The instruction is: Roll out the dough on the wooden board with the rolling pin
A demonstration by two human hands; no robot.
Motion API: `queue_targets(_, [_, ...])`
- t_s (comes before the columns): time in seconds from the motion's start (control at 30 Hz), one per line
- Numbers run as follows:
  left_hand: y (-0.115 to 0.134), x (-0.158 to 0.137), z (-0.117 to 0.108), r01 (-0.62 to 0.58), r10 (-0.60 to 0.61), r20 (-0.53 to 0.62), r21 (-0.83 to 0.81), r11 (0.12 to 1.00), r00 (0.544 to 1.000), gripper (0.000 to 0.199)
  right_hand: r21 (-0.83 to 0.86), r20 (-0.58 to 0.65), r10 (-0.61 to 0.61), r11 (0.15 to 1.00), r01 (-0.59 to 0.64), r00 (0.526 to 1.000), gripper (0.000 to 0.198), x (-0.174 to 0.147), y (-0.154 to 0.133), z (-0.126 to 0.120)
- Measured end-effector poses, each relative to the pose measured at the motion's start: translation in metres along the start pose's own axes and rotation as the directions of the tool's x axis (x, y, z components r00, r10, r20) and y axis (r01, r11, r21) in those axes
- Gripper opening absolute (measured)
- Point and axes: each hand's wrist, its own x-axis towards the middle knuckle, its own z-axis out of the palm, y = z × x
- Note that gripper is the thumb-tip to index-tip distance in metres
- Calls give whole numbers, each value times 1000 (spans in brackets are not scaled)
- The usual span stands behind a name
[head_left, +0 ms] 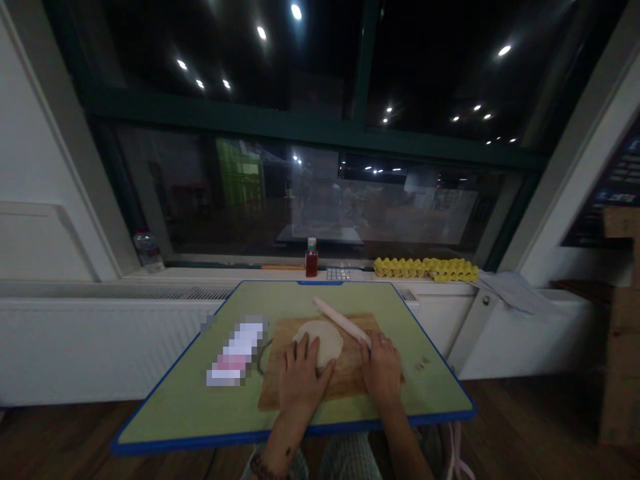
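Note:
A round, flat sheet of dough (326, 337) lies on a wooden cutting board (333, 387). My left hand (301, 379) rests over the dough's near left part with its fingers spread. A pale rolling pin (340, 318) slants across the board's far right part, its far end reaching past the board's back edge. Around the near end of that pin my right hand (381, 365) is closed, at the board's right side. A wire loop (263, 358) shows at the board's left edge.
The board sits on a green table with a blue rim (200, 441). A blurred-out patch (236, 353) covers something on its left, and small crumbs (422, 364) lie on its right. Along the windowsill stand a red bottle (311, 259), yellow egg trays (425, 268) and a clear bottle (149, 251).

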Motion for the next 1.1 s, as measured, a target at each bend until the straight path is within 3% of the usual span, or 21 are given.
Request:
queue_targets(0.2, [-23,6,-9,-57,61,68,-57,997,996,60,21,-10,3,1000,-3,1000,37,-1,0,2])
queue_targets(0.37, [-49,31,-26,-16,21,109,-47,999,994,60,11,-15,8,1000,-8,1000,37,-1,-1,1])
queue_targets(0.57, [-61,38,-21,-183,223,214,-190,965,951,89,41,-41,-12,999,14,999,34,-2,-1,3])
queue_targets(0.8, [-64,28,-13,-172,234,137,-358,918,962,86,22,-100,-32,999,34,994,27,-3,0,4])
queue_targets(1.1, [-72,26,-4,-100,125,28,-440,893,992,74,4,-119,-53,999,54,991,28,-3,3,7])
